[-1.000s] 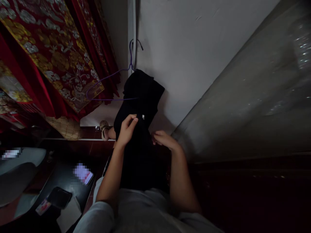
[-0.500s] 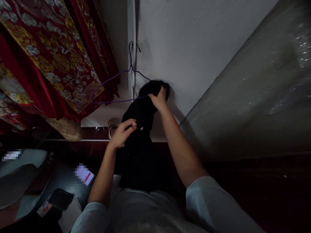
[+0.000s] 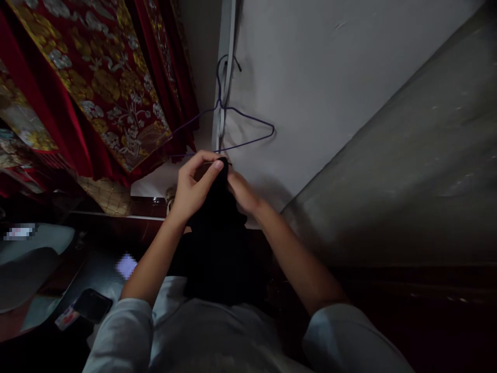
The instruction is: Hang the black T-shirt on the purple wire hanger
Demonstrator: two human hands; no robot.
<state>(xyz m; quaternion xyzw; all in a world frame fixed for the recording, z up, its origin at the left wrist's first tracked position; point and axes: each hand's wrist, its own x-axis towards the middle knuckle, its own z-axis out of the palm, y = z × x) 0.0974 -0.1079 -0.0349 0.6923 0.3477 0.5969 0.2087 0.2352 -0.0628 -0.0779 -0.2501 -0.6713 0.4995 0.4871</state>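
A purple wire hanger (image 3: 248, 122) hangs from a hook on the white wall, bare on its right side. Just below its bottom wire, both my hands grip the top of a black garment (image 3: 221, 243) that hangs down to my lap. My left hand (image 3: 196, 186) pinches the cloth from the left with fingers curled. From the right, my right hand (image 3: 241, 190) is closed on the same top edge, close to the left hand.
Red and gold embroidered fabric (image 3: 97, 77) hangs at the upper left. A dark low table (image 3: 97, 280) at the lower left carries a black phone (image 3: 92, 305) and cards. A grey plastic-covered surface (image 3: 407, 166) fills the right. A sandalled foot (image 3: 170, 196) shows by the wall base.
The black garment has come off the hanger's right shoulder. My right hand dropped from there to meet the left hand, which rose, and both now bunch the cloth under the hanger.
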